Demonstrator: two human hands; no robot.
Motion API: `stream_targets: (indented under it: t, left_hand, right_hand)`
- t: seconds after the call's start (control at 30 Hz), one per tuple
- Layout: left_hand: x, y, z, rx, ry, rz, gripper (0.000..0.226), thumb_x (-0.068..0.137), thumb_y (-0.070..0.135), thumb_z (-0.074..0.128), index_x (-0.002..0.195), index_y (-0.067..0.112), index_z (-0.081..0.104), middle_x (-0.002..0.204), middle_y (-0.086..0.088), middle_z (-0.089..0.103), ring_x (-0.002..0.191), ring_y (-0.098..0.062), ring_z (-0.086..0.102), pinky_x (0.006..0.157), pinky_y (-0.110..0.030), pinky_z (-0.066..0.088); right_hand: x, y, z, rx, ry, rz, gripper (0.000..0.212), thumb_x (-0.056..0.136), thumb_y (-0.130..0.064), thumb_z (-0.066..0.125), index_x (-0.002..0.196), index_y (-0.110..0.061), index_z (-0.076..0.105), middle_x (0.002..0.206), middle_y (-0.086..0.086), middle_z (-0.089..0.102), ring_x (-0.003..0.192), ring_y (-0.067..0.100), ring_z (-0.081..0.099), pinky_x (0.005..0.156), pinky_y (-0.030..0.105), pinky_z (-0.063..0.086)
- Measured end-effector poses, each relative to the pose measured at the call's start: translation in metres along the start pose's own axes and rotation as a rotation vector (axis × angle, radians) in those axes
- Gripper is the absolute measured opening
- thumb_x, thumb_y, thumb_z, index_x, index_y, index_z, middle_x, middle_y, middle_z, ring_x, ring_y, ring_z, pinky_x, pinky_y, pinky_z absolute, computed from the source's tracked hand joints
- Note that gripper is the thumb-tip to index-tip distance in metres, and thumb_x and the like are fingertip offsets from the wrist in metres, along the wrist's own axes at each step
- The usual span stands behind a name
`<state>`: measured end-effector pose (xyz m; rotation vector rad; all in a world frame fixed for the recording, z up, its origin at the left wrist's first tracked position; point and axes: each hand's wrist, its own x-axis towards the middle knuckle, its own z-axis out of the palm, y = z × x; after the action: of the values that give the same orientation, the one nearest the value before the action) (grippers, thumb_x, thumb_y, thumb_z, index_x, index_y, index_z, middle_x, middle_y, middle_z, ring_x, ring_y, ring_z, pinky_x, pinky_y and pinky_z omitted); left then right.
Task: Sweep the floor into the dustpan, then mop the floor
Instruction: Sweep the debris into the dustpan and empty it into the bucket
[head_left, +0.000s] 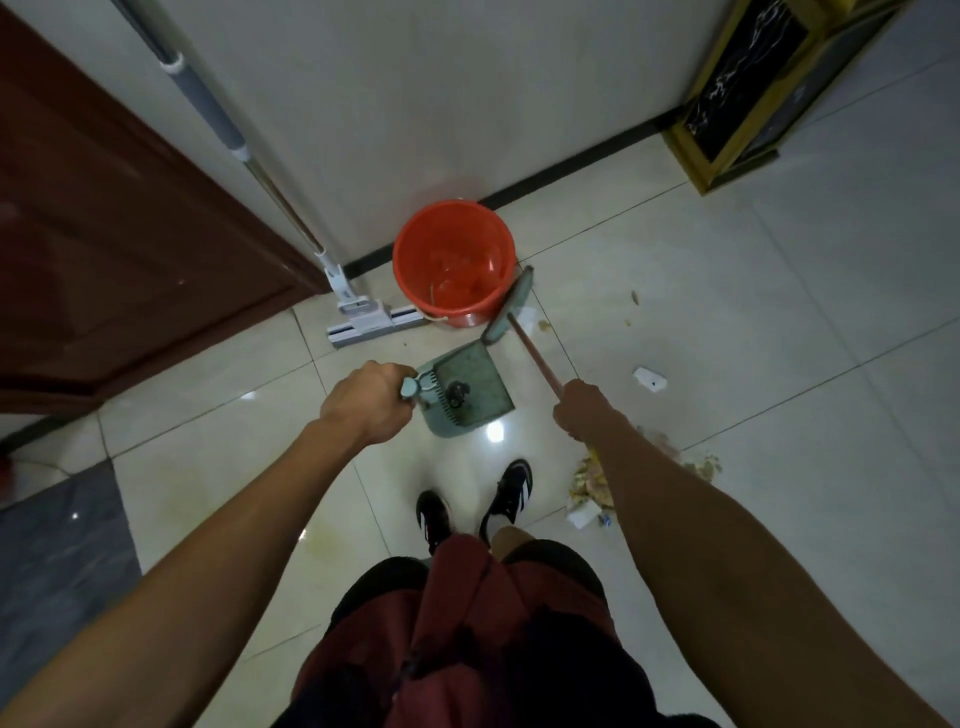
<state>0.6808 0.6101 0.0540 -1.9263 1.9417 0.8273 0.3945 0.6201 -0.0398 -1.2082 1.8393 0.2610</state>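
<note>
My left hand (366, 405) is shut on the handle of a grey-green dustpan (470, 387), held over the tiled floor with a small dark clump inside it. My right hand (584, 408) grips the reddish stick of a broom (535, 358); its green head (509, 306) points away from me, beside the bucket. A pile of yellowish debris and paper (592, 480) lies on the floor by my right foot, partly hidden by my right forearm. A flat mop (371, 322) leans against the wall, its head on the floor.
An orange bucket (415, 254) with some scraps inside stands against the wall. A brown door (114, 218) is at left. A gold-framed black cabinet (748, 93) stands at back right. Loose paper scraps (649, 378) and crumbs (634, 297) dot the tiles at right.
</note>
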Motion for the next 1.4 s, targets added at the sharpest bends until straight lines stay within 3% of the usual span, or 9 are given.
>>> stream_targets:
  t: [0.13, 0.3, 0.43, 0.6, 0.73, 0.97, 1.2, 1.3, 1.4]
  left_hand:
    - [0.013, 0.005, -0.005, 0.026, -0.014, 0.033, 0.017, 0.085, 0.024, 0.063, 0.098, 0.032, 0.070, 0.092, -0.005, 0.069, 0.081, -0.029, 0.064, 0.072, -0.042, 0.059]
    - [0.021, 0.004, -0.009, 0.111, -0.051, 0.132, 0.023, 0.085, 0.025, 0.062, 0.105, 0.036, 0.068, 0.096, -0.003, 0.069, 0.086, -0.029, 0.064, 0.073, -0.042, 0.058]
    - [0.029, 0.002, -0.011, 0.161, -0.085, 0.210, 0.023, 0.083, 0.024, 0.062, 0.103, 0.035, 0.068, 0.098, -0.003, 0.070, 0.086, -0.027, 0.065, 0.074, -0.042, 0.059]
    - [0.037, -0.005, -0.011, 0.216, -0.140, 0.330, 0.027, 0.086, 0.025, 0.060, 0.111, 0.032, 0.069, 0.101, -0.004, 0.072, 0.085, -0.026, 0.066, 0.073, -0.041, 0.060]
    - [0.036, -0.002, -0.007, 0.252, -0.160, 0.404, 0.029, 0.088, 0.024, 0.061, 0.115, 0.029, 0.069, 0.100, -0.004, 0.072, 0.086, -0.025, 0.066, 0.074, -0.040, 0.060]
    - [0.015, 0.044, 0.014, 0.317, -0.191, 0.550, 0.029, 0.087, 0.018, 0.061, 0.113, 0.024, 0.069, 0.103, -0.008, 0.071, 0.088, -0.029, 0.067, 0.072, -0.039, 0.057]
    - [-0.024, 0.101, 0.050, 0.402, -0.143, 0.669, 0.018, 0.087, 0.019, 0.064, 0.103, 0.022, 0.071, 0.095, -0.011, 0.072, 0.083, -0.032, 0.067, 0.066, -0.034, 0.050]
    - [-0.043, 0.120, 0.064, 0.470, -0.117, 0.714, 0.020, 0.087, 0.022, 0.063, 0.106, 0.025, 0.069, 0.097, -0.011, 0.071, 0.086, -0.034, 0.067, 0.064, -0.032, 0.042]
    - [-0.060, 0.138, 0.072, 0.500, -0.132, 0.738, 0.024, 0.086, 0.020, 0.060, 0.108, 0.025, 0.069, 0.100, -0.012, 0.071, 0.090, -0.035, 0.067, 0.069, -0.036, 0.050]
  right_hand:
    - [0.007, 0.006, -0.001, -0.024, 0.002, 0.050, 0.023, 0.093, -0.003, 0.048, 0.112, -0.001, 0.061, 0.083, 0.006, 0.060, 0.065, 0.022, 0.058, 0.057, 0.027, 0.045]
    - [-0.008, 0.019, 0.013, -0.050, 0.013, 0.145, 0.029, 0.093, -0.005, 0.051, 0.121, -0.003, 0.062, 0.103, 0.011, 0.066, 0.096, 0.029, 0.069, 0.082, 0.038, 0.056]
    - [-0.033, 0.031, 0.034, 0.000, 0.038, 0.215, 0.032, 0.094, -0.007, 0.050, 0.124, -0.003, 0.060, 0.113, 0.014, 0.066, 0.103, 0.031, 0.067, 0.090, 0.042, 0.055]
    - [-0.077, 0.050, 0.065, 0.072, 0.034, 0.300, 0.031, 0.096, -0.009, 0.048, 0.125, -0.002, 0.054, 0.120, 0.016, 0.062, 0.109, 0.031, 0.064, 0.090, 0.042, 0.056]
    - [-0.111, 0.065, 0.093, 0.110, 0.038, 0.423, 0.032, 0.094, -0.008, 0.049, 0.125, -0.005, 0.056, 0.110, 0.010, 0.064, 0.098, 0.026, 0.068, 0.083, 0.038, 0.057]
    - [-0.160, 0.101, 0.137, 0.218, 0.058, 0.554, 0.039, 0.092, -0.011, 0.050, 0.131, -0.008, 0.053, 0.115, 0.010, 0.062, 0.101, 0.026, 0.067, 0.090, 0.041, 0.056]
    - [-0.207, 0.150, 0.170, 0.271, 0.127, 0.612, 0.031, 0.092, -0.013, 0.049, 0.120, -0.011, 0.060, 0.086, 0.002, 0.055, 0.083, 0.024, 0.062, 0.072, 0.033, 0.049]
    - [-0.229, 0.170, 0.184, 0.320, 0.193, 0.630, 0.029, 0.089, -0.017, 0.051, 0.115, -0.010, 0.061, 0.088, 0.004, 0.060, 0.082, 0.025, 0.064, 0.071, 0.032, 0.048]
    - [-0.247, 0.188, 0.194, 0.389, 0.256, 0.642, 0.029, 0.084, -0.021, 0.054, 0.110, -0.011, 0.061, 0.085, 0.003, 0.057, 0.077, 0.024, 0.060, 0.069, 0.031, 0.046]
